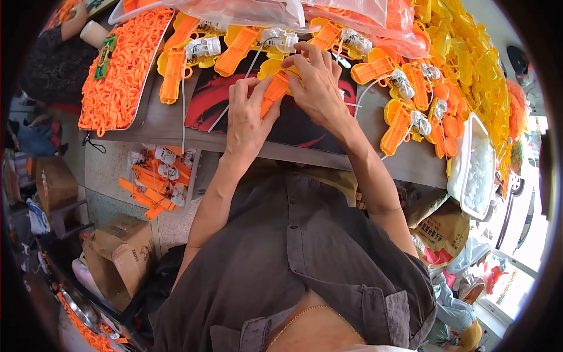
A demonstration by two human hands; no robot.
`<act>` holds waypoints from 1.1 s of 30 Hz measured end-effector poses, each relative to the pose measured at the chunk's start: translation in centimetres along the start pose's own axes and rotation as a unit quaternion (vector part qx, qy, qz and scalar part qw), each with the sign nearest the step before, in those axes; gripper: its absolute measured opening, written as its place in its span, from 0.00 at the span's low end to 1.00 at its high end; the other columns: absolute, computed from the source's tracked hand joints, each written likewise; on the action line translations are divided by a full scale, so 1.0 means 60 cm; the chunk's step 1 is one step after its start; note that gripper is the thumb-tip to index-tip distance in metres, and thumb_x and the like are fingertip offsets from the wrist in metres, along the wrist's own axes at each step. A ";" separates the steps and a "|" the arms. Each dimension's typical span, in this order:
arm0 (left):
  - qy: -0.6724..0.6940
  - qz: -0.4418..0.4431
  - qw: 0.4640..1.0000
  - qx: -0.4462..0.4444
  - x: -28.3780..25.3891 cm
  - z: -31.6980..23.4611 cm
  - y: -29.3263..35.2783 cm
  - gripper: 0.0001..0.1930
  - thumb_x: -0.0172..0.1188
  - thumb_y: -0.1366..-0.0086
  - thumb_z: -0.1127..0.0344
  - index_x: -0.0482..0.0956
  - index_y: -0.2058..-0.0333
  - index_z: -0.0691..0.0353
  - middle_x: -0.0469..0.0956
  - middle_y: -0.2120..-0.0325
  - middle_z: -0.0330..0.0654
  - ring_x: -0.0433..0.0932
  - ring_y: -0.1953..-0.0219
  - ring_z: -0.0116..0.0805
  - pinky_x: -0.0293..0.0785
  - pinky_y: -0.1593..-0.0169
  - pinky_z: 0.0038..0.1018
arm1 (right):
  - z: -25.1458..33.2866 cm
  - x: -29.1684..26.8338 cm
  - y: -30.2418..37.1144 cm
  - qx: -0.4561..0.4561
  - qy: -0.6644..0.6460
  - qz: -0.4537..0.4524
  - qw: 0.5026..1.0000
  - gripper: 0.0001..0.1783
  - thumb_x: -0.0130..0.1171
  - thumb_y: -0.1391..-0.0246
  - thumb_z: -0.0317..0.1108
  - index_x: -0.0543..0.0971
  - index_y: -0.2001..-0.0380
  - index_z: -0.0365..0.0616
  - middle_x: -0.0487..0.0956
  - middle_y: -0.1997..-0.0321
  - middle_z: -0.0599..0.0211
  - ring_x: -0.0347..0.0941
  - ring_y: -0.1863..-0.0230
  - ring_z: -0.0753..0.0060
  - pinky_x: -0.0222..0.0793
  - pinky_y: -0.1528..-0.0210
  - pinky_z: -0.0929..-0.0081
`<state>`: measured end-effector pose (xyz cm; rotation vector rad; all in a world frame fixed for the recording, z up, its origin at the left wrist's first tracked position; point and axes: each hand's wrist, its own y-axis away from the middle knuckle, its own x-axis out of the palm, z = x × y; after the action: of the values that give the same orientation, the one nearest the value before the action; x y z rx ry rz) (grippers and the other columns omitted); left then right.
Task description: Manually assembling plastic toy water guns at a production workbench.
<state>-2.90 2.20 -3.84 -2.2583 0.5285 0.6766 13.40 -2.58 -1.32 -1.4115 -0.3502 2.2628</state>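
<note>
My left hand [249,120] is closed around the orange handle [274,91] of a plastic toy-gun piece, above a black and red mat [205,100]. My right hand [319,88] bends over the far end of the same piece, its thumb and fingers pressed against it. A yellow shell part [269,68] shows beside the handle; the fingers hide the rest. Beyond my hands lie similar assemblies, such as an orange and yellow one [172,76] with a white mechanism [203,47] and a thin pale strip [184,111].
At left, a tray [155,70] holds many orange ring-shaped pieces, with a green part [104,57] on top. Yellow shells [469,64] are heaped at right, near a white tub [459,176] of clear pieces. Below the table edge is a bin of orange parts [158,182]. Another person's arm [73,23] shows far left.
</note>
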 end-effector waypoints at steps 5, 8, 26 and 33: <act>-0.004 -0.006 1.000 0.008 0.003 0.002 0.000 0.27 0.70 0.47 0.74 0.75 0.47 0.65 0.69 0.58 0.48 0.70 0.55 0.48 0.71 0.50 0.40 | 0.004 0.000 0.006 -0.029 0.071 -0.015 0.997 0.12 0.53 0.45 0.30 0.83 0.60 0.45 0.70 0.39 0.62 0.63 0.39 0.55 0.51 0.36 0.54; -0.008 -0.005 1.000 0.011 0.004 0.002 0.000 0.27 0.70 0.47 0.74 0.75 0.47 0.65 0.69 0.58 0.48 0.69 0.55 0.48 0.70 0.49 0.39 | -0.007 0.000 0.000 0.006 0.031 0.025 0.999 0.13 0.53 0.44 0.31 0.83 0.58 0.45 0.72 0.39 0.62 0.63 0.38 0.56 0.51 0.35 0.54; 0.019 -0.039 0.999 -0.006 0.024 0.005 -0.016 0.22 0.65 0.40 0.70 0.76 0.46 0.60 0.74 0.57 0.46 0.71 0.55 0.48 0.70 0.51 0.40 | -0.038 -0.059 0.047 0.085 -0.148 0.076 0.982 0.19 0.55 0.36 0.37 0.74 0.44 0.43 0.76 0.48 0.59 0.72 0.48 0.59 0.70 0.48 0.66; -0.001 -0.021 1.000 0.017 0.018 -0.002 -0.013 0.16 0.63 0.39 0.72 0.78 0.51 0.60 0.73 0.57 0.46 0.71 0.56 0.47 0.69 0.50 0.38 | -0.046 -0.060 0.055 0.065 -0.175 0.062 0.980 0.20 0.57 0.36 0.37 0.73 0.43 0.43 0.76 0.51 0.57 0.72 0.54 0.61 0.70 0.51 0.67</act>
<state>-1.57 2.42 -4.02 -2.2308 0.4868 0.6434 16.47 -7.30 -1.17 -0.9935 -0.2211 2.5873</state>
